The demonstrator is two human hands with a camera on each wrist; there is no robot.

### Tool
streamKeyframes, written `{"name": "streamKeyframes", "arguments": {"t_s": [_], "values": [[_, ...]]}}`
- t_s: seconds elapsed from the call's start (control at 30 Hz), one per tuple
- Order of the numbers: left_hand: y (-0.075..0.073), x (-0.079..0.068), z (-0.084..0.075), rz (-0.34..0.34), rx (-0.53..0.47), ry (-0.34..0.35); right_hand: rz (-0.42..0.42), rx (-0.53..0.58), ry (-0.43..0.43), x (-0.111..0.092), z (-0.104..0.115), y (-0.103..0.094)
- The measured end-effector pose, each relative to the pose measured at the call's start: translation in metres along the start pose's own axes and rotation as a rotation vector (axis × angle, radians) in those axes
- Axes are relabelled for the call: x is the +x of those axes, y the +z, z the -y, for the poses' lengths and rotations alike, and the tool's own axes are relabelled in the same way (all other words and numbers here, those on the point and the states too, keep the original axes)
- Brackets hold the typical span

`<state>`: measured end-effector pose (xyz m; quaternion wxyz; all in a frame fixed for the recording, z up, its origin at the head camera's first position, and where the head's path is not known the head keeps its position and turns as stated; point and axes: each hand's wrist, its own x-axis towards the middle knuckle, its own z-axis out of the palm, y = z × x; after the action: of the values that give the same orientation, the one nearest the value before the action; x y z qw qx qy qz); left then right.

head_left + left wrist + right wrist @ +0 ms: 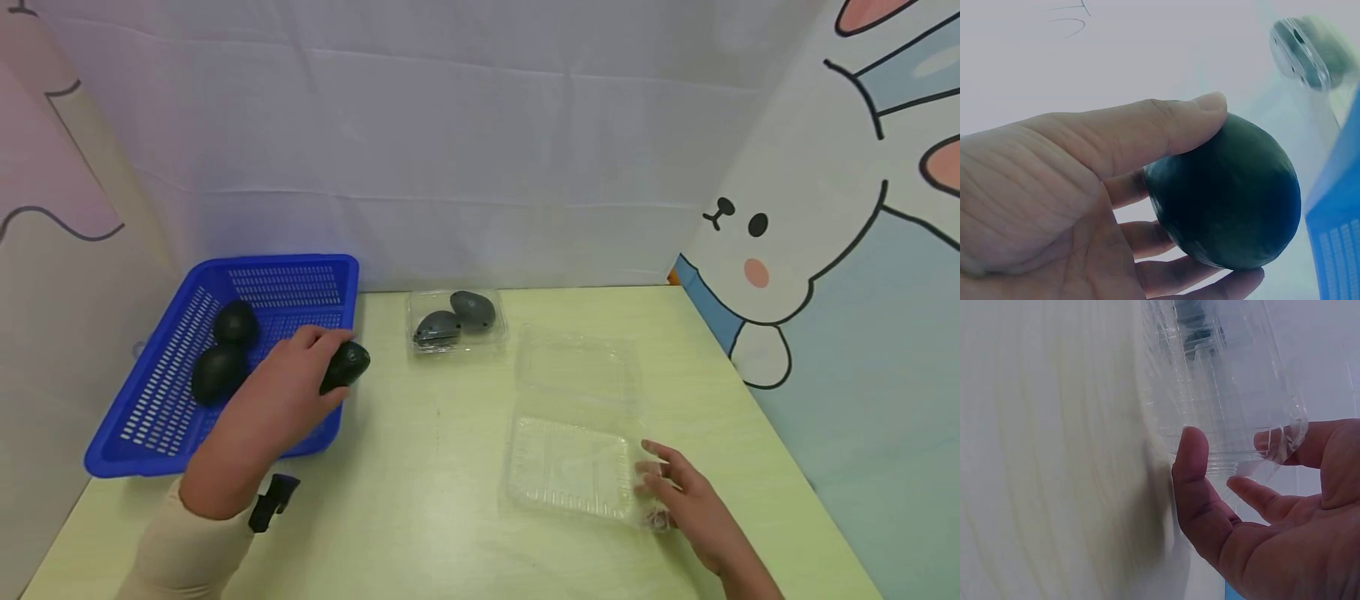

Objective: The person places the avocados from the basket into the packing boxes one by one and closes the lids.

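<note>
My left hand (288, 379) grips a dark green avocado (347, 367) over the right rim of the blue basket (210, 265). In the left wrist view, my thumb lies along one side of the avocado (1229, 194) and my fingers curl round the other. My right hand (693, 504) is at the right edge of a clear plastic clamshell box (570, 467), which lies unfolded on the table with its lid part toward the back. The right wrist view shows my thumb and fingers about a corner of the clear box (1235, 400).
Two more avocados (219, 373) lie in the basket's left part. At the back of the table (427, 517) sits another clear box (491, 335) with two avocados (472, 310) in it. Behind hangs a white cloth (465, 142), and a printed rabbit panel (847, 275) stands along the right.
</note>
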<state>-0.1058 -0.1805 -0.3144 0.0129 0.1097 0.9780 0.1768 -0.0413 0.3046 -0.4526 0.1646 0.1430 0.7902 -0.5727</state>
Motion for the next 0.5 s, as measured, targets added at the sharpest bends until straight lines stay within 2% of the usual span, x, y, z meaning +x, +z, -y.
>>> {"name": "streamKeyframes", "arguments": {"t_s": [0.5], "values": [[0.009, 0.013, -0.032, 0.008, -0.017, 0.042, 0.008, -0.001, -0.01, -0.001, -0.002, 0.0]]}}
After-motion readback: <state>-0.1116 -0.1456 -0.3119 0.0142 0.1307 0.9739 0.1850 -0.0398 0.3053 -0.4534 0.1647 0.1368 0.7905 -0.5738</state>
